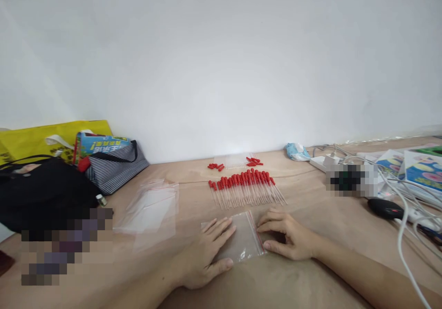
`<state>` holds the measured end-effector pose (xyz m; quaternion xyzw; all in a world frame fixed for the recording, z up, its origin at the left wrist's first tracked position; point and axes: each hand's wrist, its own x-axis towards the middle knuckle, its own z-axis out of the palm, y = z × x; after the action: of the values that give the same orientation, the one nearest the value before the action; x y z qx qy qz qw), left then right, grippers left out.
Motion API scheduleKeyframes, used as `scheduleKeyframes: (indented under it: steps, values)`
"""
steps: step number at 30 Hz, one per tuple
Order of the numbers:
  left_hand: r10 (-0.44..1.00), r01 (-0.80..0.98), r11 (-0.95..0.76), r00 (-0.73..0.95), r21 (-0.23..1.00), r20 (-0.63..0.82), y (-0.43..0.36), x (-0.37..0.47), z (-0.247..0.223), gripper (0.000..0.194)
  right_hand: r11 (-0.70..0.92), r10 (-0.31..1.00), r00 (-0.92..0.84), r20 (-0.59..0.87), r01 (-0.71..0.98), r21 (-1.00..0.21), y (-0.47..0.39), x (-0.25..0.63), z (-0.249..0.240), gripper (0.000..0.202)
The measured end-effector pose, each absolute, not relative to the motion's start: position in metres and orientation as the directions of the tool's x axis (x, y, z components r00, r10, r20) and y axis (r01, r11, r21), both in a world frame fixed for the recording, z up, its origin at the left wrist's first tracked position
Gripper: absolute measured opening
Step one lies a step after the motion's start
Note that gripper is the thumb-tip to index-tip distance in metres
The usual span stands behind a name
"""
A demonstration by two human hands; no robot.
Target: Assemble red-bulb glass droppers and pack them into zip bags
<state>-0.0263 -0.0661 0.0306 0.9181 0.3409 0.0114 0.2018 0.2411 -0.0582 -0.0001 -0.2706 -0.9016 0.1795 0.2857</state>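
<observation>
A clear zip bag with a red line along its right end lies flat on the table in front of me. My left hand rests on the bag's left part, palm down, with fingers stretched out and apart. At the red-lined end is my right hand, its fingers curved and its thumb apart from them, touching the bag's edge. Just beyond the bag lies a row of glass droppers with red rubber bulbs, tips toward me. Loose red bulbs lie behind the row, beside a clear bag of thin tubes.
More clear zip bags are spread to the left. Further left are a black bag, a striped bag and a yellow bag. On the right are a blue mask, white cables, a black rounded object and printed booklets.
</observation>
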Motion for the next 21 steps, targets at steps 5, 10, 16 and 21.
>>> scheduleKeyframes:
  steps: [5,10,16,21]
  values:
    - [0.641,0.629,-0.683,0.760,0.372,-0.108,-0.066,-0.025,0.032,0.057,0.814,0.549,-0.738,0.393,0.366,-0.450,-0.060,0.240,0.003,0.030]
    - [0.637,0.613,-0.691,0.767,0.384,-0.077,-0.065,-0.026,0.027,0.061,0.842,0.458,-0.808,0.371,0.260,-0.473,-0.064,0.234,0.007,0.041]
    - [0.662,0.630,-0.667,0.746,0.399,-0.072,-0.068,-0.024,0.030,0.064,0.836,0.435,-0.850,0.298,0.259,-0.484,-0.066,0.228,0.011,0.050]
    - [0.676,0.653,-0.635,0.729,0.412,-0.114,-0.068,-0.024,0.034,0.060,0.833,0.438,-0.850,0.292,0.262,-0.487,-0.065,0.228,0.015,0.052]
